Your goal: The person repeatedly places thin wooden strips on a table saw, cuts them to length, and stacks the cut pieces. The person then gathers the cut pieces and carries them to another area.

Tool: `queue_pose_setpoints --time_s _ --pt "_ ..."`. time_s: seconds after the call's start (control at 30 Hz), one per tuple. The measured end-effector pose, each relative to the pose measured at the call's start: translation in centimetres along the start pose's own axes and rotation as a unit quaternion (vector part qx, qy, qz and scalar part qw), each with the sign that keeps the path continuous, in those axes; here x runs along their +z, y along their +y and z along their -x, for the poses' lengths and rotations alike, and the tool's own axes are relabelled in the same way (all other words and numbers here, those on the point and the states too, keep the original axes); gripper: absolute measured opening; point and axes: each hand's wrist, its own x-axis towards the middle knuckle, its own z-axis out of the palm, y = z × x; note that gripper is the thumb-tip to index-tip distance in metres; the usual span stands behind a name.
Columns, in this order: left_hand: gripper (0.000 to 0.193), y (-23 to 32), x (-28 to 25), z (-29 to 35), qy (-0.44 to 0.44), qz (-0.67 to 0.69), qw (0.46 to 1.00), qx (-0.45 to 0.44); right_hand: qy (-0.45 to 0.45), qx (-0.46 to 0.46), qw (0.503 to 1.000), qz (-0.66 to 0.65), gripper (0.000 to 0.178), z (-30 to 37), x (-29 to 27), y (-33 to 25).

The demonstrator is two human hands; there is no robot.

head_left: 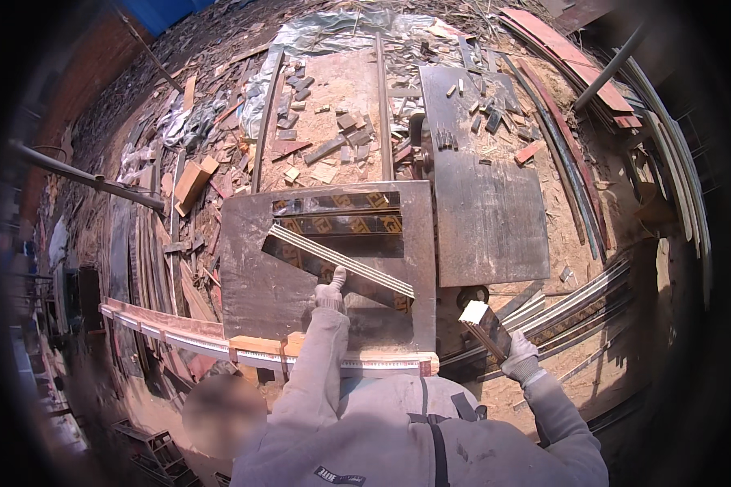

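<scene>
My left hand [330, 294], in a pale glove, grips the near side of a bundle of dark-faced plywood strips [341, 264]. The bundle lies slanted across the dark saw table [248, 243], its pale layered edges facing up. Beyond it, more dark plywood strips [337, 213] lie flat, roughly parallel to the table's far edge. Off the table's right side, my right hand [521, 357] is closed around the lower end of another plywood bundle [489, 331]. That bundle tilts up to the left and shows a pale cut end. The fingertips of both hands are partly hidden.
A measuring scale on a rail [170, 333] runs along the table's near edge, beside a wooden block [257, 345]. A second dark panel [491, 223] adjoins on the right. Offcuts [353, 134] litter the sawdust beyond. Long strips [577, 316] lie at right; metal poles [89, 176] flank the area.
</scene>
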Motion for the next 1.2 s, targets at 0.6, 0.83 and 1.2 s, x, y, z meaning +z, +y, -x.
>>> queue_pose_setpoints --time_s 0.6,0.83,1.2 --pt "0.079 1.4 2.4 2.7 -0.155 -0.146 0.964 -0.159 0.122 -0.22 0.962 0.103 0.035 -3.3 1.9 -7.9" --pt "0.042 1.9 -6.4 12.6 -0.185 -0.224 0.953 0.082 0.123 -0.274 0.954 0.018 0.019 -4.9 5.3 -21.9" --pt "0.023 -3.3 -16.6 4.5 -0.113 -0.238 0.96 0.096 0.248 -0.293 0.916 0.119 0.042 -7.7 9.7 -5.7"
